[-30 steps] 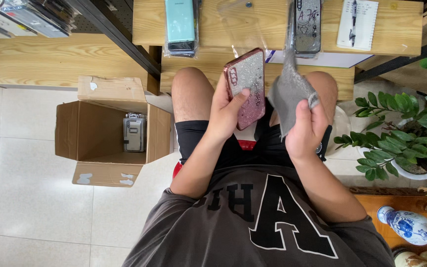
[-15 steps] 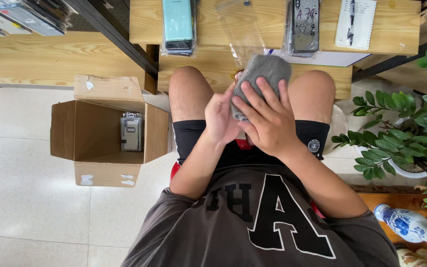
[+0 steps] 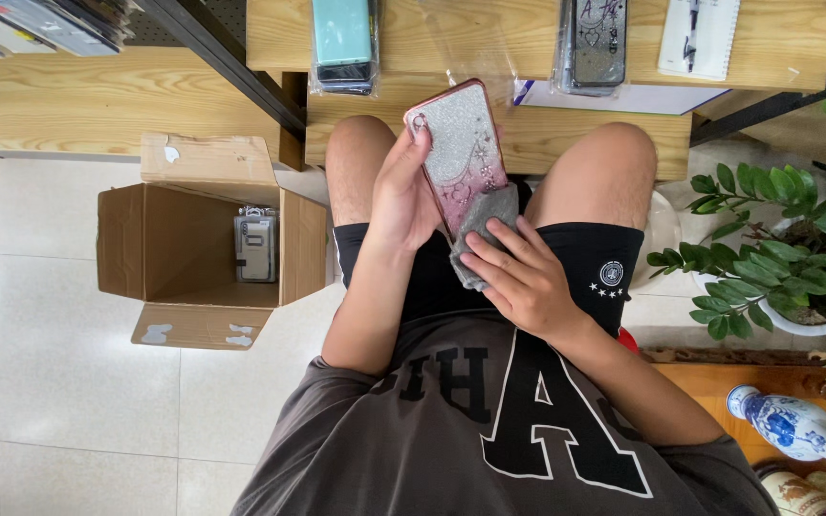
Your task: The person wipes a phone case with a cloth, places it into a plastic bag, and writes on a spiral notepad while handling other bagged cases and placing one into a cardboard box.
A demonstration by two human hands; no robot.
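I sit with my knees under a wooden table (image 3: 547, 134). My left hand (image 3: 402, 196) grips a glittery phone case (image 3: 459, 153), silver fading to pink, tilted upright above my lap. My right hand (image 3: 518, 277) presses a grey cloth (image 3: 482, 234) against the lower end of the case. On the table ahead lie a teal phone case in a clear bag (image 3: 341, 43), a dark patterned case in a bag (image 3: 597, 43) and a notepad with a pen (image 3: 698, 36).
An open cardboard box (image 3: 193, 248) stands on the tiled floor to my left with a packaged case (image 3: 256, 245) inside. A potted green plant (image 3: 786, 239) is at my right, a blue-and-white vase (image 3: 795, 430) below it. A black table leg (image 3: 222, 57) runs diagonally.
A second ago my hands were apart, case in left, cloth in right. Then the cloth covered the case. Now the cloth has slid down to the case's lower end.
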